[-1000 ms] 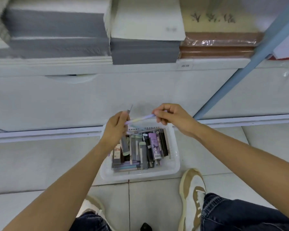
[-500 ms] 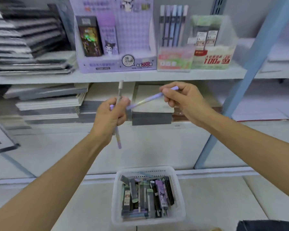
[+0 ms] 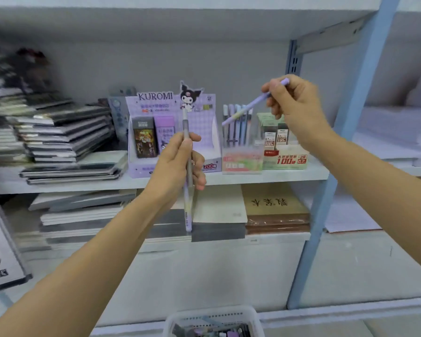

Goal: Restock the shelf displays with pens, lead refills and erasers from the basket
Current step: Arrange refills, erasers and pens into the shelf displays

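The fingers (image 3: 276,105) of our right hand (image 3: 295,105) are clenched in a pinch round the upper end of a lilac pen (image 3: 247,108). It slants down to the left, so its lower tip hangs just in front of the pen rack (image 3: 242,159) on the middle shelf (image 3: 253,178). The fingers (image 3: 197,137) of our left hand (image 3: 178,164) are wrapped round a grey pen (image 3: 187,127), held upright in front of the purple display box (image 3: 153,103). A second lilac barrel (image 3: 188,215) sticks out below the fist, and we cannot tell whether it is a separate pen or part of the same one. The basket (image 3: 212,311) with the rest of the stock sits on the floor, near us, at the bottom edge of view.

We judge these pens light, stiff and smooth-sided. They should not bend or break under a normal grip, but they could slide or swivel between the fingertips. A hold close to the top, as the right hand has, leaves the long lower part free to drop in between the pens standing in the rack. The gaps look narrow and the rack light, so we would lower the tip straight and gently, lest we knock the neighbouring pens or the lead refill box (image 3: 286,159) just to the rack's right.
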The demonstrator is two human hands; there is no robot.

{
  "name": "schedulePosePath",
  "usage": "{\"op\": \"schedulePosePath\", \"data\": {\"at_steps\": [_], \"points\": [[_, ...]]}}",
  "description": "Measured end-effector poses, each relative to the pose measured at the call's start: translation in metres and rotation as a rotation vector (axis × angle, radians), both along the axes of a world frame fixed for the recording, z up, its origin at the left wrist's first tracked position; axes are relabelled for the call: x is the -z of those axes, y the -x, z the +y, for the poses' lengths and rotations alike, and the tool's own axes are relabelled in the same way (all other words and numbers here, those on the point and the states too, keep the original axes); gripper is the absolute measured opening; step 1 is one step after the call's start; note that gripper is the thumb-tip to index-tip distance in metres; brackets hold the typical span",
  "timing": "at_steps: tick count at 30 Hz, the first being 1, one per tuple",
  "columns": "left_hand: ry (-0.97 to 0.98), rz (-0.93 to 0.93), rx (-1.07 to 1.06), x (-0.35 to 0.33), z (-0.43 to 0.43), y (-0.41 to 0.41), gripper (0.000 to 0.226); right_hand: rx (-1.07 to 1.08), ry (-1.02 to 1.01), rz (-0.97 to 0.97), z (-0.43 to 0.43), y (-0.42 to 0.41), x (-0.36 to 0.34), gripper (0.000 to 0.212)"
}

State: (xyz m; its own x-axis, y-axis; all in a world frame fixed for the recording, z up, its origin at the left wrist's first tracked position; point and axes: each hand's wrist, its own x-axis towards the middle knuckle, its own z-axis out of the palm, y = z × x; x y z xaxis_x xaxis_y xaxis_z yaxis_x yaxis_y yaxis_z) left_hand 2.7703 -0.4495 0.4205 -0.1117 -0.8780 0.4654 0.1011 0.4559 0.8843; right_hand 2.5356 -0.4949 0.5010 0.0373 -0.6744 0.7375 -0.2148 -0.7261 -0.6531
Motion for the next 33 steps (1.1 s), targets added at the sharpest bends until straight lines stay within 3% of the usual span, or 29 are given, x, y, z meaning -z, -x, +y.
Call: {"op": "schedulePosePath", "data": {"at_steps": [5, 12, 21, 27, 33], "points": [[-0.014, -0.081, -0.062, -0.017, -0.014, 0.012, 0.022, 0.185, 0.033, 0.139, -0.033, 0.009, -0.012, 0.025], [-0.080, -0.086, -0.026, -0.028, -0.045, 0.025, 0.026, 0.300, -0.055, 0.515, -0.073, 0.003, -0.006, 0.030], [0.008, -0.208, -0.014, -0.026, -0.061, 0.023, 0.026, 0.273, -0.142, 0.733, -0.097, 0.002, -0.013, 0.028], [-0.038, -0.197, -0.018, -0.028, -0.064, 0.025, 0.022, 0.293, -0.171, 0.771, -0.105, 0.001, -0.011, 0.018], [-0.066, -0.168, -0.029, -0.032, -0.064, 0.028, 0.019, 0.371, -0.026, 0.535, -0.104, -0.009, -0.006, 0.026]]}}
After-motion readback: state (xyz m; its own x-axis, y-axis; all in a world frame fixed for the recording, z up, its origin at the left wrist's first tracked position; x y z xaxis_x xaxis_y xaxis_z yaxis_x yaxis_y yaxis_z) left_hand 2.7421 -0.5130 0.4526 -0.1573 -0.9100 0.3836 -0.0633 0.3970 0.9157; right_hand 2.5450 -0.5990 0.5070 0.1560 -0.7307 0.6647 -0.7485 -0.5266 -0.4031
